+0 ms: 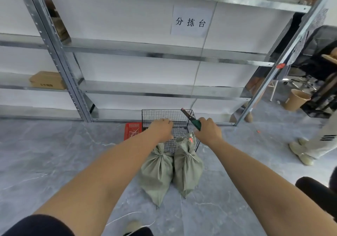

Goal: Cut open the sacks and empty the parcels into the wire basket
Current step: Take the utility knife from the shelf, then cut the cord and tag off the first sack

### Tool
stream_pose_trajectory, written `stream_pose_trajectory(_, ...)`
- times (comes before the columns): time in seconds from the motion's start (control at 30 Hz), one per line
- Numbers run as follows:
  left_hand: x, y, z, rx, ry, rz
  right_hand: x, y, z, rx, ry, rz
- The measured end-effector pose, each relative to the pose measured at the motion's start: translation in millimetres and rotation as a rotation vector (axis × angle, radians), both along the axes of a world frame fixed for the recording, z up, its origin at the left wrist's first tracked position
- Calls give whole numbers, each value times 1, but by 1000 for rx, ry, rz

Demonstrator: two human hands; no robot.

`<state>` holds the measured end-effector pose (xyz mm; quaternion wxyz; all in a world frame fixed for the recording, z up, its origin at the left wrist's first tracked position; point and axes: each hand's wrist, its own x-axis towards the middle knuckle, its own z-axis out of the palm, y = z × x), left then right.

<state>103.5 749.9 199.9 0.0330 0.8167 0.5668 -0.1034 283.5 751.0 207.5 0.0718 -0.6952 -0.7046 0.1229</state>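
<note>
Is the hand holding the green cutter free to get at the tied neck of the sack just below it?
Probably yes. The right hand grips the cutter close above that sack, and nothing lies between them; the tied neck faces up, uncovered.

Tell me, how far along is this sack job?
Nothing looks done yet: the left sack and the right sack lie tied shut on the floor, and no parcels show in the wire basket. In hand: the right hand grips a green-handled cutter, blade up, while the left hand reaches over the basket. Left: cutting both sacks open and emptying them.
</note>
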Motion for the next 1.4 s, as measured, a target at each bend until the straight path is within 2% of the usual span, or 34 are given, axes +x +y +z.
stream_pose_trajectory(0.27,-45,31,-19,-25,37,-128,-17,7,-18,-56,66,-154)
stream_pose_trajectory(0.5,-127,81,-35,-56,73,-313,-96,26,-57,-131,165,-335)
stream_pose_trajectory(0.63,-157,87,-52,-172,73,-408,-137,22,-79,-148,267,-426)
stream_pose_trajectory(0.77,-184,81,-89,-258,52,-467,-145,27,-119,-236,251,-477)
stream_pose_trajectory(0.9,-228,71,-163,-339,52,-474,-140,43,-178,-257,294,-483)
stream_pose_trajectory(1.03,-241,90,-261,-380,2,-394,-136,64,-263,-129,397,-483)
stream_pose_trajectory(1.23,-165,129,-437,-357,-370,-296,-130,71,-409,46,638,-473)
stream_pose_trajectory(1.4,-111,156,-529,-226,-677,-179,-121,61,-496,261,726,-468)
